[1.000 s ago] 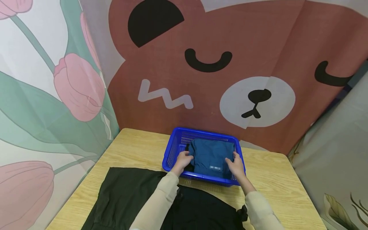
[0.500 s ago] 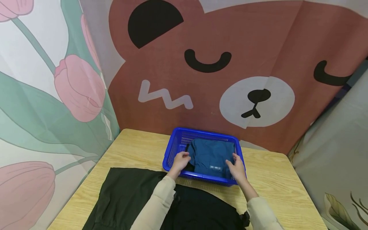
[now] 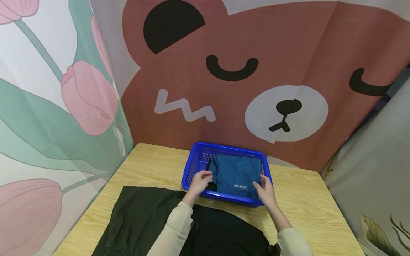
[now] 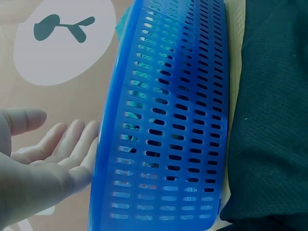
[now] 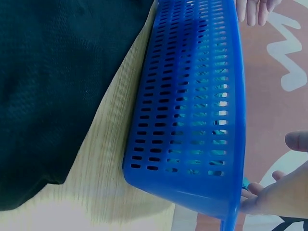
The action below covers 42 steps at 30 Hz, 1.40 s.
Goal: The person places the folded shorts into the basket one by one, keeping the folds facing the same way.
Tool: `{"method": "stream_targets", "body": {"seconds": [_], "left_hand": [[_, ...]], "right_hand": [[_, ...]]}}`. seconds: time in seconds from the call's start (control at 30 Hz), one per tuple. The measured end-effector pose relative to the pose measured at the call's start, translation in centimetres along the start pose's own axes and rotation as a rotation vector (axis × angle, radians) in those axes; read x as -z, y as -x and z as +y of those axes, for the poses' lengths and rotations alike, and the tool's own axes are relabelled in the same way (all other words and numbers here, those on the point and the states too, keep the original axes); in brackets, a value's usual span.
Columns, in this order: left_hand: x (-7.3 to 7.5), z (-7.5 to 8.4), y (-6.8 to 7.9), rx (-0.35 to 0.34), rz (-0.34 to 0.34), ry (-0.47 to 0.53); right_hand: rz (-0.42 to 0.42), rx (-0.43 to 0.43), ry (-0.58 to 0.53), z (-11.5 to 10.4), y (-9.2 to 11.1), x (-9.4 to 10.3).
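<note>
I'm watching over the remote feed as the left hand [image 3: 199,180] is easing back slightly toward the person from where it was a second ago, and the right hand [image 3: 267,190] is likewise sliding nearer. Both are hovering released, fingers loose, gripping nothing; I'm not able to tell whether fingertips are touching cloth. The folded blue garment [image 3: 237,174] is lying unmoved inside the blue basket [image 3: 229,148], while dark cloth [image 3: 144,217] is lying in front.
</note>
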State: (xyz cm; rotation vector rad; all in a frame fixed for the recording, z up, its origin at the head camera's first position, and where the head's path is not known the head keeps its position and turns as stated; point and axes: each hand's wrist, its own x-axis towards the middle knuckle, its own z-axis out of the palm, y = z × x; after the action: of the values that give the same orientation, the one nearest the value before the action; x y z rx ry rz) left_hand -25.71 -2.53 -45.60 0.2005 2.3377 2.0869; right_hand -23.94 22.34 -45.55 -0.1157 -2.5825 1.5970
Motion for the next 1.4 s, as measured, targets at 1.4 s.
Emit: {"method": "stream_targets", "body": {"seconds": [1.4], "left_hand": [[1.0, -1.5, 4.0, 0.057, -0.058, 0.200]], "right_hand": [[0.027, 0.042, -0.098, 0.7, 5.5, -0.4]]}}
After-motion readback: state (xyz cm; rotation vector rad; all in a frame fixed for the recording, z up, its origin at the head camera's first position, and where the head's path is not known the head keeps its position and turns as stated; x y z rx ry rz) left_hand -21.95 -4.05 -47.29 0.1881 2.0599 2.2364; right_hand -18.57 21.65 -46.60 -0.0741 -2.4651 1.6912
